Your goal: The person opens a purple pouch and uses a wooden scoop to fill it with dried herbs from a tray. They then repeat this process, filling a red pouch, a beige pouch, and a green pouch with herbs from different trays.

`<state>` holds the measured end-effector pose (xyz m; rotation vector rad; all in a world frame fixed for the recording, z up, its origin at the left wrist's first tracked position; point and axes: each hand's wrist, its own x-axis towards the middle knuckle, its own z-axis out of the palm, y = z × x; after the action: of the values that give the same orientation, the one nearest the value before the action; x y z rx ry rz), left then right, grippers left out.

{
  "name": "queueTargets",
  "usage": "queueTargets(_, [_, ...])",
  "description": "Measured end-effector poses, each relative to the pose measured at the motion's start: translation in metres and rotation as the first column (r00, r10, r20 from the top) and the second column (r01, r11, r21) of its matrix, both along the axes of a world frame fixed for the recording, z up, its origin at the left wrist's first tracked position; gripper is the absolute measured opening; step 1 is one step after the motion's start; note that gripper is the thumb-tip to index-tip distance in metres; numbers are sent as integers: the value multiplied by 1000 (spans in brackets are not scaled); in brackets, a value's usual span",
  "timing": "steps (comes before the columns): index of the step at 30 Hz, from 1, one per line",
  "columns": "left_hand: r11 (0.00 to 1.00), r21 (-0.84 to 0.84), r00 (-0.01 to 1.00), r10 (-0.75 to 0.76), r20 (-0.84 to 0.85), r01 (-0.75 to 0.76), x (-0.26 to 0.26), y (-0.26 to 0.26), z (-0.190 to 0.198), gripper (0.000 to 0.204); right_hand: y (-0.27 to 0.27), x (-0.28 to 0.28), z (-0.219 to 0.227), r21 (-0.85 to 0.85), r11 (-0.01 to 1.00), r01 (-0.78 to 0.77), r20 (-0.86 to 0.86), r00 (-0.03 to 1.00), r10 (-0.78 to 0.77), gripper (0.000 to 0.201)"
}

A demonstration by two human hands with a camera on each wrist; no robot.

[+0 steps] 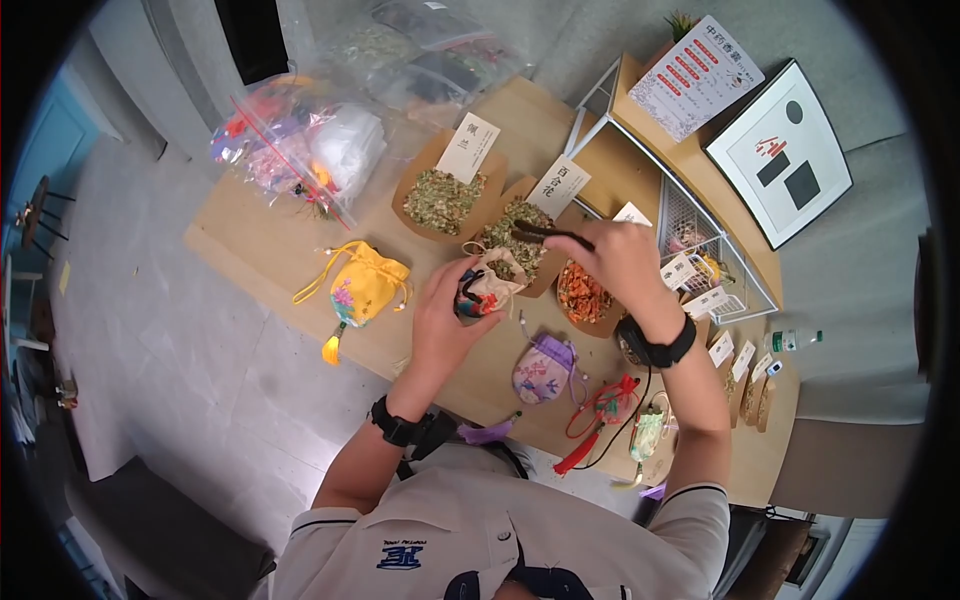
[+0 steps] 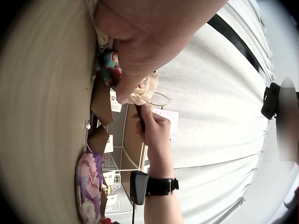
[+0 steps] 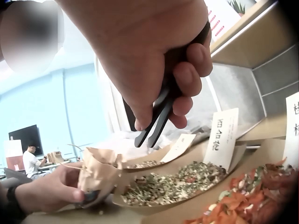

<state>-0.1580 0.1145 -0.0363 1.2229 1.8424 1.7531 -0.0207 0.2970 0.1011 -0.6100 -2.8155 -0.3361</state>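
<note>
My left hand (image 1: 445, 315) grips a small cream drawstring pouch (image 3: 97, 170) with a colourful embroidered base, its mouth open and upward. Dried herb bits show inside the pouch in the head view. Black tongs (image 3: 161, 114) are in my right hand (image 1: 625, 265), held above the herb trays; their tips are slightly apart with nothing between them in the right wrist view. Just beyond the pouch lie greenish dried herbs (image 3: 173, 184) in a brown paper tray with a label card (image 3: 221, 137). Orange dried petals (image 1: 583, 295) fill the tray below my right hand.
Another herb tray (image 1: 405, 190) stands farther left. A yellow pouch (image 1: 368, 285), a purple pouch (image 1: 545, 370), a red pouch (image 1: 615, 403) and a green pouch (image 1: 647, 436) lie near the front edge. Plastic bags (image 1: 350, 150) sit at the back; a wooden shelf (image 1: 640, 120) rises behind the trays.
</note>
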Motion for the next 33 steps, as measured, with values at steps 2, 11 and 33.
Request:
queueTargets(2, [1000, -7, 1000, -6, 3, 6, 0, -1, 0, 77, 17, -6, -14, 24, 997, 73, 86, 993, -74, 52])
queueTargets(11, [999, -38, 1000, -18, -16, 17, 0, -1, 3, 77, 18, -25, -44, 41, 999, -23, 129, 992, 18, 53])
queueTargets(33, [998, -53, 999, -33, 8, 33, 0, -2, 6, 78, 11, 5, -27, 88, 995, 38, 310, 949, -64, 55])
